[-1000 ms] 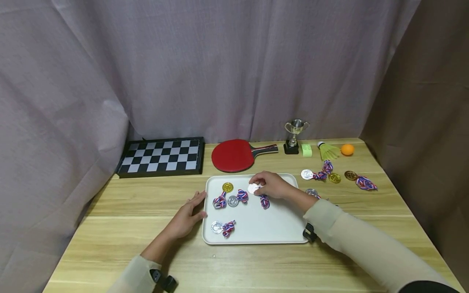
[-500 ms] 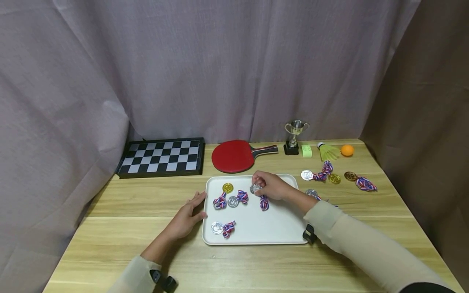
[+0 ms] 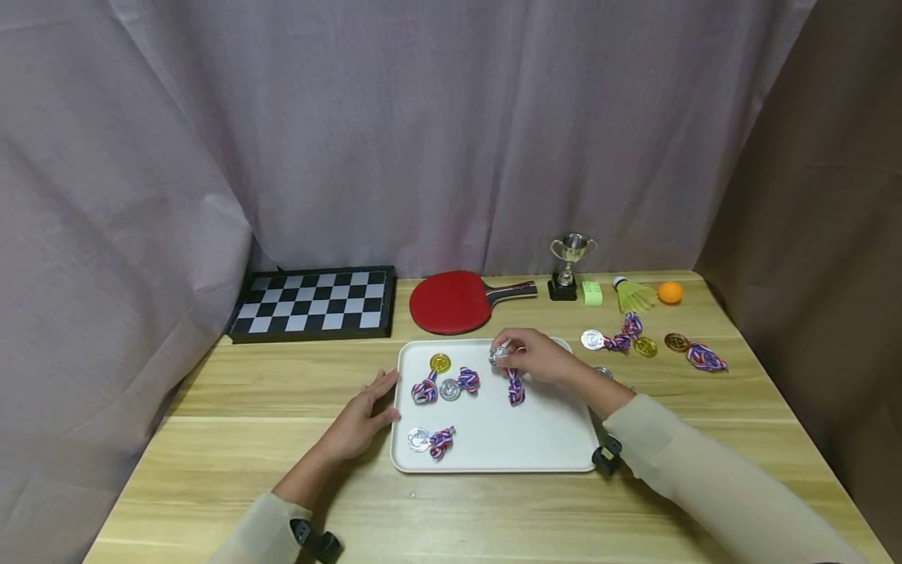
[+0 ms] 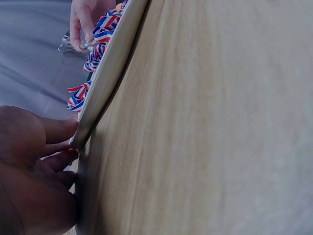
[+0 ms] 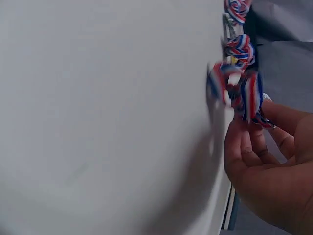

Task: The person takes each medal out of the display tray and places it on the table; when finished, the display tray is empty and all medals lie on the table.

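My right hand [image 3: 539,357] pinches a silver medal [image 3: 496,356] by its disc over the back part of the white tray [image 3: 521,446]. The medal's bundled red, white and blue ribbon [image 5: 252,95] trails from the fingers in the right wrist view. My left hand [image 3: 358,421] touches the tray's left rim with fairly straight fingers and thumb. On the tray's left half lie a gold medal [image 3: 440,362], a silver medal [image 3: 449,389] just right of its ribbon, and another silver medal [image 3: 419,439] near the front left corner.
Behind the tray lie a red table tennis bat [image 3: 451,302] and a chessboard [image 3: 313,303]. Further right stand a trophy cup [image 3: 567,262], a green block [image 3: 592,294], a shuttlecock [image 3: 633,294] and an orange ball [image 3: 670,293]. More medals lie right of the tray, including a bronze-coloured medal [image 3: 677,342].
My right hand has shifted slightly right with the silver medal, whose disc has turned in the fingers. My left hand stays at the tray's rim.
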### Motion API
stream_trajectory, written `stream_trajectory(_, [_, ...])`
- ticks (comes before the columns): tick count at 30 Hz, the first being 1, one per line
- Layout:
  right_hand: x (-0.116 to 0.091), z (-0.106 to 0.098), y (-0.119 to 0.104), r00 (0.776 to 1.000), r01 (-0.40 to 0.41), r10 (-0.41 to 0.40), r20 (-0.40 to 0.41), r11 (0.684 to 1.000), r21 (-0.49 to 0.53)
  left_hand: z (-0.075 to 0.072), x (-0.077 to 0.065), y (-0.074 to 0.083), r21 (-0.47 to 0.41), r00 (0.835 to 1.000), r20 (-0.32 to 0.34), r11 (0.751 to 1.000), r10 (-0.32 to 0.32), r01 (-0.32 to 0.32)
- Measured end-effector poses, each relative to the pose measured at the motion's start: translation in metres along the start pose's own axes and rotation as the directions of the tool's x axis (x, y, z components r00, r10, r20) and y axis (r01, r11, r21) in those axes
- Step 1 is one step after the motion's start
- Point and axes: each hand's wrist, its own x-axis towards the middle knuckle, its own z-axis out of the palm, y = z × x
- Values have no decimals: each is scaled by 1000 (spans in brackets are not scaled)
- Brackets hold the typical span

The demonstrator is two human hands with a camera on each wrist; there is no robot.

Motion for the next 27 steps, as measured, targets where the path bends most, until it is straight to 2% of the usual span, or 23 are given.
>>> stream_trajectory(11, [-42, -28, -5, 996, -37, 42, -77, 997, 63, -1, 0, -1, 11, 1000, -4, 1000, 12, -12])
stream_trajectory(21, [-97, -65, 5, 984, -76, 91, -155, 992, 100, 0, 0, 1, 29, 1000, 0, 1000, -11, 11])
stream_trajectory(24, [-112, -79, 14, 974, -88, 102, -201, 993, 79, 0, 0, 2, 29, 1000, 3, 999, -15, 15])
stream_trajectory(27, [-127, -92, 25, 960, -123, 123, -252, 992, 15, 0, 0, 3, 31, 1000, 1, 999, -15, 15])
